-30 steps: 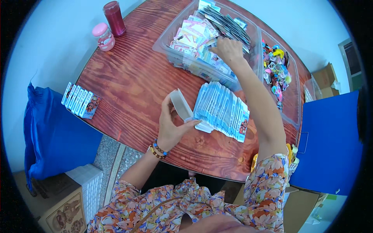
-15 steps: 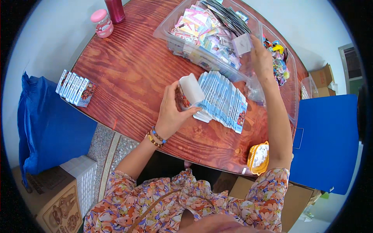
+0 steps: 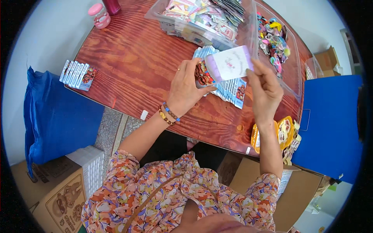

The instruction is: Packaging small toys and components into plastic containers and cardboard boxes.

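Observation:
My left hand (image 3: 183, 86) is closed around a small printed box (image 3: 203, 74) with a picture of red and brown treats on its side. Its open end faces right. Between the fingertips of my right hand (image 3: 265, 88) is the right edge of a white card with purple borders (image 3: 232, 64). The card's left end lies at the mouth of the box; I cannot tell how far it goes in. Beneath both hands a leaning row of light blue boxes (image 3: 236, 92) rests on the wooden table (image 3: 128, 50), partly covered by them.
A clear plastic bin (image 3: 186, 33) full of colourful cards and packets stands at the back. To its right, a clear tray (image 3: 293, 83) holds small trinkets. More boxes (image 3: 79, 75) stand at the left edge, orange baskets (image 3: 285, 130) at the right front. A pink-lidded jar (image 3: 100, 17) stands back left.
My right hand has come back from the bin with the card, bringing it to the box. My left hand has moved slightly right and up with the box.

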Motion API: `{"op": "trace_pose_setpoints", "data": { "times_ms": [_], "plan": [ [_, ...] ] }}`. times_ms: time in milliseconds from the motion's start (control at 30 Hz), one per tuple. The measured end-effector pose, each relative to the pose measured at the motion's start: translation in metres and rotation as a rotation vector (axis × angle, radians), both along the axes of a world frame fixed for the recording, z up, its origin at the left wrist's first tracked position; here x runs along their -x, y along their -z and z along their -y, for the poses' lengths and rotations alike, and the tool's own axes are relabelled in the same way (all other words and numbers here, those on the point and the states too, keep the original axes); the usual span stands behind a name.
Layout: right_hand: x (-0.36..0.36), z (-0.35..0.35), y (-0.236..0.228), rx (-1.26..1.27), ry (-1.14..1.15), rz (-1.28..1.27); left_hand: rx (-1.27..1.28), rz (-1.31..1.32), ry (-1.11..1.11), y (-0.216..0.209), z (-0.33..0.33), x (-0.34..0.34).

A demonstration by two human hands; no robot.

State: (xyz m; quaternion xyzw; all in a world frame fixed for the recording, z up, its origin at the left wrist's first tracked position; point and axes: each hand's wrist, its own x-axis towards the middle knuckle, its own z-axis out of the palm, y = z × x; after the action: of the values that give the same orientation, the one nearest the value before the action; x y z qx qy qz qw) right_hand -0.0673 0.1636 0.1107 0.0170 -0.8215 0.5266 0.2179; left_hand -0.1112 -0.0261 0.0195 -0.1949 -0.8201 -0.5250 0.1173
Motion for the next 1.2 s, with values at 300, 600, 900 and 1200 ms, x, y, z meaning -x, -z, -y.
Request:
{"op": "trace_pose_setpoints", "data": {
  "times_ms": [300, 600, 900, 1200],
  "plan": [
    [-0.021, -0.026, -0.015, -0.708, -0.070, -0.101, 0.107, -0.131, 0.053, -0.002, -0.026, -0.002],
    [0.060, -0.210, 0.008, -0.468, 0.349, 0.182, 0.063, 0.149, 0.546, 0.005, -0.055, -0.047],
    [0.163, -0.318, 0.062, -1.166, 0.142, 0.780, 0.054, 0.254, 0.984, 0.047, -0.078, -0.065],
    [0.189, -0.335, 0.099, -1.207, 0.059, 0.594, 0.006, 0.448, 0.980, 0.044, -0.079, -0.056]
  ]
}}
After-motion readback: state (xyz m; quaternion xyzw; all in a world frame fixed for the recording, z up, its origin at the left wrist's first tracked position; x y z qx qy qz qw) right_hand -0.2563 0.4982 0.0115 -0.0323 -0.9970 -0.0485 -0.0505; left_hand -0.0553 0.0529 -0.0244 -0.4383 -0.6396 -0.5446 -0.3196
